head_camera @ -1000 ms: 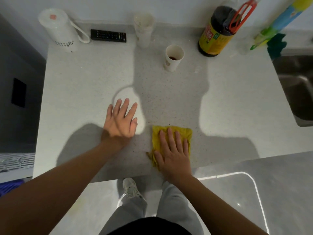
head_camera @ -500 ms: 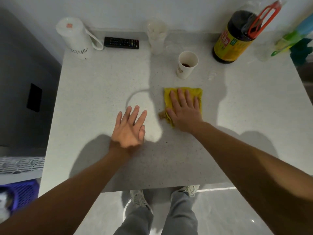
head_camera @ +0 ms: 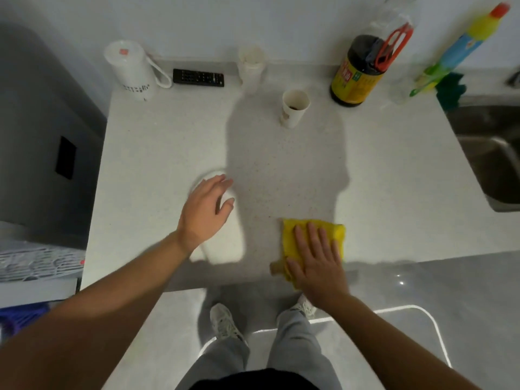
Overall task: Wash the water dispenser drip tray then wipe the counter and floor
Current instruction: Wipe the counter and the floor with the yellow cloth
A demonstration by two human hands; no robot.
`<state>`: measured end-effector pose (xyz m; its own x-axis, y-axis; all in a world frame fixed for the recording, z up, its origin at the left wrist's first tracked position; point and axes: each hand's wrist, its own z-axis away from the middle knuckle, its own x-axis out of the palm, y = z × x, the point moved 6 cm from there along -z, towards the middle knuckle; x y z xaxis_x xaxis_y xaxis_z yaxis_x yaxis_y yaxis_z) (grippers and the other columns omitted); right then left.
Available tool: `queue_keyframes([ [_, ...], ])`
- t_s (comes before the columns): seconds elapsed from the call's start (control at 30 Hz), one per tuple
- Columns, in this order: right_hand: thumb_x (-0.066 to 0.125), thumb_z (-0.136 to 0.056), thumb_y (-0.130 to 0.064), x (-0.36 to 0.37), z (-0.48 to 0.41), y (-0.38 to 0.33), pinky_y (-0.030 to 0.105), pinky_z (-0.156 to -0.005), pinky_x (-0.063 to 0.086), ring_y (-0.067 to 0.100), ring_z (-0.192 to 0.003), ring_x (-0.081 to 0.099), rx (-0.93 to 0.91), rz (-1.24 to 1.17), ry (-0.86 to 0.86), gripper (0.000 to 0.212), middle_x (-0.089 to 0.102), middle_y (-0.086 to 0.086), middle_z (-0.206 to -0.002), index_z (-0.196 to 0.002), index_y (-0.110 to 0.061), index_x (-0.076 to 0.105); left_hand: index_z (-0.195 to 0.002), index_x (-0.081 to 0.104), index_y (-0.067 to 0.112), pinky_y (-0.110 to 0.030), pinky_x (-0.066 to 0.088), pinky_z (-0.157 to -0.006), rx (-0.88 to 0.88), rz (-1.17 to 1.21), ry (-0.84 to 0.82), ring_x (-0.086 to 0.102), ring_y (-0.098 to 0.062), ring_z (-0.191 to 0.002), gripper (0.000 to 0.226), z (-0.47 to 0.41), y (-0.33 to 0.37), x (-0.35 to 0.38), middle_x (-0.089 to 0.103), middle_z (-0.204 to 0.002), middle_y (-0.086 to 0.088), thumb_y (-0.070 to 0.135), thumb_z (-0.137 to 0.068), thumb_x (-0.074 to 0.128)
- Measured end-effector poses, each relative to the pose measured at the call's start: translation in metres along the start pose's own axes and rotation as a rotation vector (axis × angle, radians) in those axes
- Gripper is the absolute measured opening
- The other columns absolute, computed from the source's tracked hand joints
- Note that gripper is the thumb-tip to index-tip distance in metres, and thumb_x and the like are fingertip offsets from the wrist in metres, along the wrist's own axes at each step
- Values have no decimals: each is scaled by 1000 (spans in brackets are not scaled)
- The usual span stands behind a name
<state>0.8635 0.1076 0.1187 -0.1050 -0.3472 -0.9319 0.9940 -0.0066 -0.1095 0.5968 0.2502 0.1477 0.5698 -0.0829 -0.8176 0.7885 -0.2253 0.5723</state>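
The right hand [head_camera: 318, 266] lies flat, fingers straight, on a yellow cloth [head_camera: 289, 237] at the front edge of the counter [head_camera: 168, 153]. The left hand [head_camera: 202, 212] is to the left of the cloth, well apart from it, with its fingers relaxed; contact with the counter cannot be determined. At the rear of the counter stand a jug [head_camera: 130, 70], a remote [head_camera: 198, 77], a cup [head_camera: 294, 108] and a bottle [head_camera: 356, 77]. A sink [head_camera: 495, 156] adjoins the counter on the right.

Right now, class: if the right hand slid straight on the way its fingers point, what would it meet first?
Probably the paper cup. The right hand lies flat on the yellow cloth at the counter's near edge, fingers pointing away. Only bare counter shows between them, though the line is approximate.
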Motion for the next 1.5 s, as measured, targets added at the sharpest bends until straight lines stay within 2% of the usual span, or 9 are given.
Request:
queue_keyframes([
  [0.17,18,-101,-62,2,25,18,67,-118,27,49,-154,22,70,58,28,79,20,20,-170,-163,-13,24,-149,53,15,-55,32,-121,71,-249,-121,47,-36,-143,58,57,-44,-27,50,-155,-16,45,-99,52],
  [0.33,35,-102,-61,26,20,-99,66,-123,15,45,-156,13,-125,-25,65,78,16,16,-172,-165,-17,21,-160,34,22,-57,14,-127,-116,-411,-136,22,-36,-155,67,109,-113,-66,29,-168,-15,57,-103,30],
  [0.43,43,-98,-60,20,-26,-173,64,-123,12,44,-156,18,-249,-77,80,77,22,13,-171,-164,-23,26,-163,25,25,-56,8,-128,-201,-432,-134,13,-33,-158,69,115,-134,-74,19,-172,-12,59,-103,26],
  [0.63,9,-96,-73,-28,-157,-137,55,-126,-5,27,-161,-4,-182,-39,65,75,-2,-4,-175,-163,-42,-4,-163,28,23,-56,9,-128,-236,-402,-133,13,-32,-159,71,113,-140,-73,21,-171,-12,57,-100,29],
  [0.9,2,-88,-75,-68,-293,-139,58,-125,-4,30,-160,-7,-7,-13,72,85,-6,0,-175,-163,-36,-5,-160,37,22,-57,12,-127,-234,-393,-83,18,-32,-158,69,112,-137,-74,27,-169,-11,54,-98,36],
  [1.07,2,-93,-74,-50,-238,-193,57,-125,-9,32,-160,-9,-252,51,19,81,-8,0,-174,-164,-34,-7,-158,40,18,-59,16,-126,-231,-370,-92,23,-36,-156,72,110,-133,-78,31,-167,-15,55,-97,34],
  [1.2,23,-100,-64,-19,-136,-202,61,-126,8,35,-160,7,-429,41,28,75,11,5,-174,-165,-29,14,-158,40,19,-57,13,-127,-238,-377,-94,22,-36,-157,73,112,-132,-78,31,-167,-15,55,-96,31],
  [1.37,30,-100,-69,3,-40,-109,60,-125,15,31,-160,10,-319,53,55,75,14,1,-174,-165,-35,15,-161,33,21,-57,11,-127,-227,-395,-98,18,-35,-158,72,113,-136,-74,26,-170,-13,57,-99,29],
  [1.5,29,-98,-70,-12,-49,-64,64,-118,23,39,-155,25,-248,90,44,76,24,8,-171,-163,-31,28,-162,29,22,-57,10,-127,-218,-423,-89,16,-35,-158,70,114,-134,-74,24,-170,-14,56,-101,27],
])
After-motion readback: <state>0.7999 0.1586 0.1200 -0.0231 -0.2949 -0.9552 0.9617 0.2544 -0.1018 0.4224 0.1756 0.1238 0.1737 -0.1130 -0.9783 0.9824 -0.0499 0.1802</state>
